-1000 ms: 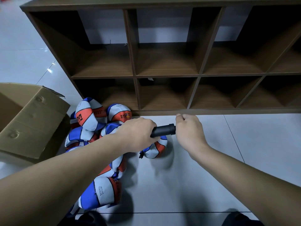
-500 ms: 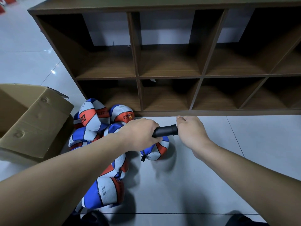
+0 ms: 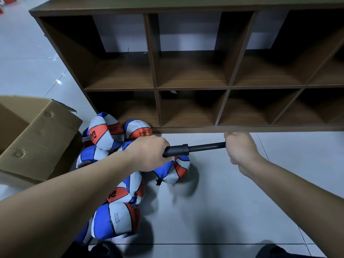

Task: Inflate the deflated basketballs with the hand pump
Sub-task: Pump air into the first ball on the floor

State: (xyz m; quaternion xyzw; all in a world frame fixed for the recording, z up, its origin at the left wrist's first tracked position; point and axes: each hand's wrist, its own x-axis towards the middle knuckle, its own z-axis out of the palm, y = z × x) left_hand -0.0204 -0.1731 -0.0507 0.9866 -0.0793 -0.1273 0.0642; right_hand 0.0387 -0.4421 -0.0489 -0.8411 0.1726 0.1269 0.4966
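The black hand pump (image 3: 178,150) is gripped at its barrel by the left hand (image 3: 149,155), while its handle is clenched in the right hand (image 3: 240,148), plunger drawn out. A deflated basketball (image 3: 175,170) hangs below, above the floor (image 3: 242,202). A push-in stroke is judged next.

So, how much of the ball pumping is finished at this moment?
Done: no ball looks fully round, and the shelf holds none. In hand: left hand grips the pump barrel, right hand holds its extended handle, over one ball. Left: the crumpled pile beside the box.
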